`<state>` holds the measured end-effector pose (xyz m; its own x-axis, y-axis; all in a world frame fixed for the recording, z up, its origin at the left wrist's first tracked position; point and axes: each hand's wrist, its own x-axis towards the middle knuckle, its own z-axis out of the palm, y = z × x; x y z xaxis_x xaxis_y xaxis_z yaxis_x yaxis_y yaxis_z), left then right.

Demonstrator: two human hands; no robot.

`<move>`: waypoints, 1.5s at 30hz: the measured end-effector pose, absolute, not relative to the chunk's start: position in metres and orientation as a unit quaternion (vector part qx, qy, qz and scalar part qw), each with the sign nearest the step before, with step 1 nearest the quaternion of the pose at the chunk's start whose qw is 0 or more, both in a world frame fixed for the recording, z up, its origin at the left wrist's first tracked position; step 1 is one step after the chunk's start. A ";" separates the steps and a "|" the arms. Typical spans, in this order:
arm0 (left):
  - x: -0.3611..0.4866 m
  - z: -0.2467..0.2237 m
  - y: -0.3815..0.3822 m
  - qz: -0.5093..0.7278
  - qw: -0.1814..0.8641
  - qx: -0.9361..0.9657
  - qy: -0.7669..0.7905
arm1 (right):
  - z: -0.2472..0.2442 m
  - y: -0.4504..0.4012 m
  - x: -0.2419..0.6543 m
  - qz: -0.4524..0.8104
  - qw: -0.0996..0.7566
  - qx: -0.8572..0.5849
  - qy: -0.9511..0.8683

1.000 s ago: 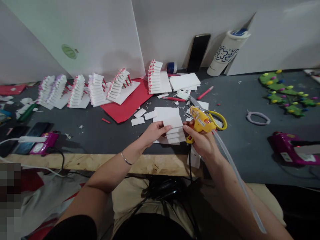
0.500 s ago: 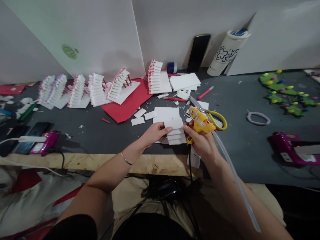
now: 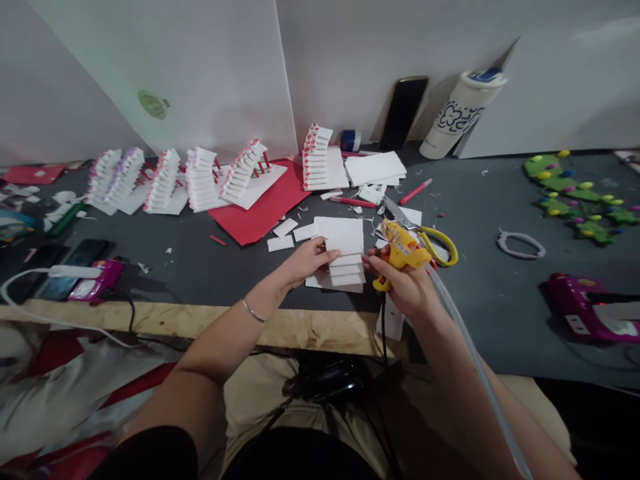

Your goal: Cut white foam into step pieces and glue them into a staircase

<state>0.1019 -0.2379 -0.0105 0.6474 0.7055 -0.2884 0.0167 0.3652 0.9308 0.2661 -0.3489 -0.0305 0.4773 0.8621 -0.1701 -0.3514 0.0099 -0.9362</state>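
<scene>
My left hand (image 3: 304, 264) pinches the left edge of a small white foam-board staircase (image 3: 347, 269), a stack of overlapping strips. White foam-board sheets lie behind and under it. In my right hand (image 3: 409, 285) is a yellow hot glue gun (image 3: 404, 248), its nozzle pointing away from me and a long clear glue stick (image 3: 463, 333) trailing from its back. The right fingertips are close to the staircase's right edge; whether they touch it I cannot tell. Yellow-handled scissors (image 3: 440, 247) lie just beyond the glue gun, partly hidden by it.
Several white stair models (image 3: 203, 180) with red or purple beads stand at the back left, some on red card (image 3: 265, 213). A phone (image 3: 404, 113) and a tumbler (image 3: 463, 113) lean at the wall. Purple power strips (image 3: 585, 307) sit at both sides; green beaded pieces (image 3: 550, 177) lie right.
My right fingers have drawn slightly away from the staircase's right edge. The left hand keeps its hold. The whole view has shifted a little.
</scene>
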 end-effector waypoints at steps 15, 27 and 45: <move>0.082 0.005 -0.224 0.146 0.358 0.825 0.412 | -0.013 -0.353 0.282 0.447 0.711 -0.505 -0.198; 0.041 0.020 -0.198 0.153 0.200 0.853 0.456 | -0.018 -0.352 0.279 0.466 0.694 -0.516 -0.185; 0.012 -0.009 -0.188 0.094 0.157 0.842 0.507 | -0.006 -0.354 0.277 0.467 0.689 -0.529 -0.165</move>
<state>0.0118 -0.1884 -0.0089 0.4676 0.8839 -0.0015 0.8252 -0.4360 0.3590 0.2774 -0.3536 -0.0062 0.5095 0.8183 -0.2661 -0.4690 0.0048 -0.8832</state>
